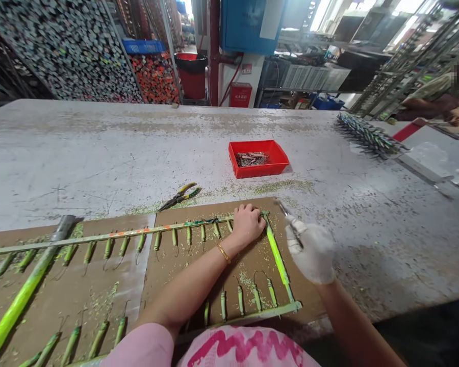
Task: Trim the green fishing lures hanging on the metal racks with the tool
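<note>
Rectangular yellow-green metal frame (277, 255) lies on brown cardboard (176, 275), end bar running near-to-far between bare left hand (248, 224) touching its far rail, grip unclear, and white-gloved right hand (313, 250) gripping slim metal tool (283, 208).

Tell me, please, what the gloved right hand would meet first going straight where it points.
Most likely the red tray, beyond the greenish shavings on the table; the thin tool in the right hand would lead. Height is unclear, so it might pass above.
</note>
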`<state>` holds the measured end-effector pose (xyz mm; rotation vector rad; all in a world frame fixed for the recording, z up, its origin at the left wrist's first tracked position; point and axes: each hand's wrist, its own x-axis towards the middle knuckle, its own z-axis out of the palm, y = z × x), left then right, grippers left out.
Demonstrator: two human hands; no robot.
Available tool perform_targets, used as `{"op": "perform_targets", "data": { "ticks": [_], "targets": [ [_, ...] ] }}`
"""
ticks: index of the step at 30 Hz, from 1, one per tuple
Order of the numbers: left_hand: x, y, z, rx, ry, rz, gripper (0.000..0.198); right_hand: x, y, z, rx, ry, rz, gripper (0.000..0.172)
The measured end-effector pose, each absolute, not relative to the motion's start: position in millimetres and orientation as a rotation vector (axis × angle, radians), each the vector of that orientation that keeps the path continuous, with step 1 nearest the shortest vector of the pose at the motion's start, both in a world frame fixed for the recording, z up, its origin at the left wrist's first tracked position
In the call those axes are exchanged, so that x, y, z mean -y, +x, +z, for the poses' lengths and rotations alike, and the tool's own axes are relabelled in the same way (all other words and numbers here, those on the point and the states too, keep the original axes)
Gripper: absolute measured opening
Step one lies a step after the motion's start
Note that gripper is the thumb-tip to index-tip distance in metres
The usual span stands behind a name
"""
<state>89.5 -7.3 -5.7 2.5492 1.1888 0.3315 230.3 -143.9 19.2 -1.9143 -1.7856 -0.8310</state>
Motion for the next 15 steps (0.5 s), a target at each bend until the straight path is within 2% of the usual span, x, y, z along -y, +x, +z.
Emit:
{"op": "perform_targets", "data": {
  "ticks": [6, 11, 15],
  "targets": [
    [7.7, 90.4, -4.4, -1.213, 2.521, 0.313, 0.024, 142.2, 230.0, 16.6, 1.956, -1.958, -0.790, 0.029],
    [7.5, 90.8, -6.2, -1.204, 2.541, 0.330, 0.026, 142.6, 231.0, 16.0, 1.780, -1.898, -0.816, 0.031],
    [7.4, 90.9, -7.0, -1.217, 2.534, 0.327, 0.026, 141.4, 231.1, 12.6, 1.967, -1.949, -0.787, 0.031]
  ]
}}
